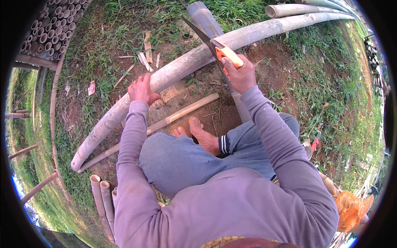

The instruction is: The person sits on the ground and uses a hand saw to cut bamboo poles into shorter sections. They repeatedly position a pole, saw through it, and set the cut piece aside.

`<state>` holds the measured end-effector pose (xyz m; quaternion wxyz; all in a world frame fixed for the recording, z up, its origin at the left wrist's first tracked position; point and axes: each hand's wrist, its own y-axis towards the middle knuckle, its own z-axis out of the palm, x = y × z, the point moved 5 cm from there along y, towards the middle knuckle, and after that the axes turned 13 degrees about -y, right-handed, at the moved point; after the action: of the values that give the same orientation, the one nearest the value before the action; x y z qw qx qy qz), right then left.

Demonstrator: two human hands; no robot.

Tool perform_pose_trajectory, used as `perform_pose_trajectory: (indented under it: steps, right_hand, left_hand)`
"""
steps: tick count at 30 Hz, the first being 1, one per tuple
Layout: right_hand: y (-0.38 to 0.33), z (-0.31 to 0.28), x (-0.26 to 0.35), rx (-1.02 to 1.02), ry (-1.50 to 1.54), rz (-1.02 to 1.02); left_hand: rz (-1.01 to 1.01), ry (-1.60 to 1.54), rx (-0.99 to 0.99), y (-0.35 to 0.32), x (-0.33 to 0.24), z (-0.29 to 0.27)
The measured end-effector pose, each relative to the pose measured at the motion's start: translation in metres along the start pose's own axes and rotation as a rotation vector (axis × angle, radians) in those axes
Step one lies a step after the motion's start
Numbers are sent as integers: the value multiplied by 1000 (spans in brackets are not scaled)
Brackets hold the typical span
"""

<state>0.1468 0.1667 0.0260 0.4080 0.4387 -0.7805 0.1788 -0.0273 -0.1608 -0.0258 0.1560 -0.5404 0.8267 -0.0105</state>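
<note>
A long, thick bamboo pole [178, 71] runs across in front of me from lower left to upper right. My left hand [142, 89] lies over it, fingers spread on the far side and thumb on the near side, gripping it. In my right hand [240, 73] is the orange handle of a hand saw [200, 33]. The dark blade rests against the bamboo, right of the middle, its tip pointing up and left. Beneath the pole a greyish bamboo log [205, 18] passes crosswise. Whether the blade has entered the bamboo cannot be seen.
A thinner bamboo stick [191, 107] lies by my bare foot [203, 137]. Cut bamboo pieces [100, 194] sit at lower left, and a stack of bamboo tubes [51, 31] at upper left. More poles [295, 9] reach to the upper right. Orange netting [350, 210] is at lower right.
</note>
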Motion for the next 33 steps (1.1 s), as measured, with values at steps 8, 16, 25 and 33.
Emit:
perform_pose_trajectory:
  steps: [8, 16, 25, 33]
  right_hand:
    - [22, -3, 46, -18, -2, -52]
    - [-25, -61, 78, -11, -228, -58]
    - [-62, -66, 35, -7, -122, -18]
    - [-30, -57, 51, -21, -199, -49]
  left_hand:
    - [-17, -12, 13, 6, 9, -1]
    - [-32, -23, 37, 6, 7, -2]
    - [-44, -33, 66, 4, 6, 2]
    - [-75, -26, 83, 4, 7, -8]
